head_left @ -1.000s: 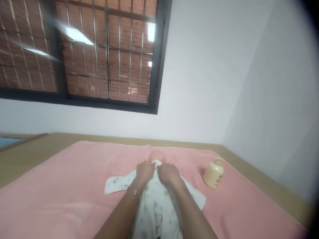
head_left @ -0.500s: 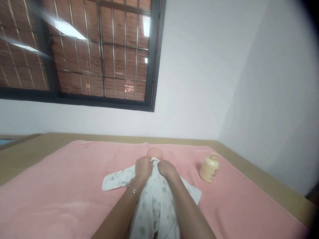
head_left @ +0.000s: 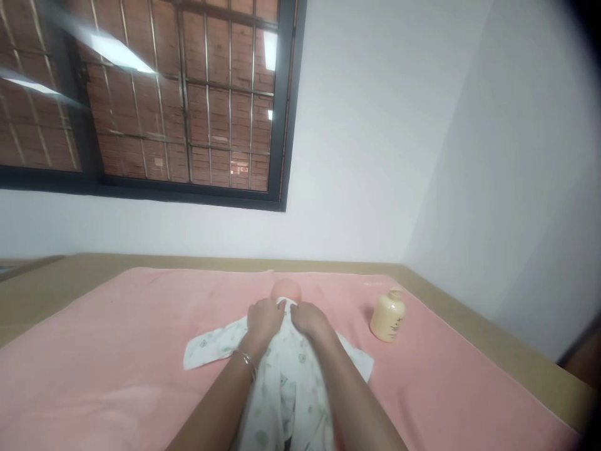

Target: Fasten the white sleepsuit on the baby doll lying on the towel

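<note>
A white baby garment (head_left: 293, 369) with small green prints lies lengthwise in front of me, its sleeves spread to both sides. Beyond its collar shows a smooth, rounded pinkish head (head_left: 286, 289), like a baby doll's; the rest of the figure is hidden by cloth and arms. My left hand (head_left: 265, 318), with a silver bangle at the wrist, is closed on the collar's left side. On the right side of the same collar, my right hand (head_left: 308, 318) pinches the cloth with curled fingers. Both hands are close together, just below the head.
A pink blanket (head_left: 131, 351) covers most of the wooden-edged table (head_left: 507, 338). To the right of the garment stands a cream bottle (head_left: 387, 315) with dark lettering. Behind are a white wall (head_left: 357, 156) and a dark-framed barred window (head_left: 188, 197).
The view has turned slightly right, so everything sits a little further left. Both hands stay at the collar, with only slight shifts of the fingers.
</note>
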`<state>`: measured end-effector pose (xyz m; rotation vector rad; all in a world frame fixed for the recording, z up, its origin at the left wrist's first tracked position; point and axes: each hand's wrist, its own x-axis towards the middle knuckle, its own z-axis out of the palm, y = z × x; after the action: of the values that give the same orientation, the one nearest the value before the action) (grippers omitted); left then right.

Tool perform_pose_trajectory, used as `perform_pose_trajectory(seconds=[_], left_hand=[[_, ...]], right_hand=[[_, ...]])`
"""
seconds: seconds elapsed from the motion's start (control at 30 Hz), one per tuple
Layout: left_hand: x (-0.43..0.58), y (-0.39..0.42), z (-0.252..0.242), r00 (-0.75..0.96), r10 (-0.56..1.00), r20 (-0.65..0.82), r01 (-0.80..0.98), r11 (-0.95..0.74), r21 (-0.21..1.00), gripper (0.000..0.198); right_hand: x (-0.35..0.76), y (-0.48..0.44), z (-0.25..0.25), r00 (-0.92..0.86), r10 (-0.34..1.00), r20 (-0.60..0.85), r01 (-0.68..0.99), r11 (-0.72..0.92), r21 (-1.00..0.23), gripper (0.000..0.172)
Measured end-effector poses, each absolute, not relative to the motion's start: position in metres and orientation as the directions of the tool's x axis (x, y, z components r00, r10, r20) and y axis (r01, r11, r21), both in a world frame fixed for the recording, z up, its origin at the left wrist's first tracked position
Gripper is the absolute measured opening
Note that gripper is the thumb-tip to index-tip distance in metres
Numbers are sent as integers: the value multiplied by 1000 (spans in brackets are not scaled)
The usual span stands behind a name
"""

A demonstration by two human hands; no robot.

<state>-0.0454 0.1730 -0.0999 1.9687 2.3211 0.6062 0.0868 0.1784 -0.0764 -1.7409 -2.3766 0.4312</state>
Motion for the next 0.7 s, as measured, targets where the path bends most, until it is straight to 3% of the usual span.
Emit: perform_pose_trajectory(seconds=[0.13, 0.33, 0.7], left_hand=[[-56, 177, -103, -216, 976, 33, 887, 182, 424, 67], [-59, 176, -106, -179, 984, 12, 846, 148, 512, 63], [-59, 181, -115, -168, 985, 47, 855, 122, 504, 59]], right_hand=[[81, 169, -71, -314, 948, 55, 901, 315, -297, 58], [88, 191, -93, -246, 965, -91, 909, 197, -368, 65], [90, 195, -105, -218, 974, -59, 888, 173, -425, 67]])
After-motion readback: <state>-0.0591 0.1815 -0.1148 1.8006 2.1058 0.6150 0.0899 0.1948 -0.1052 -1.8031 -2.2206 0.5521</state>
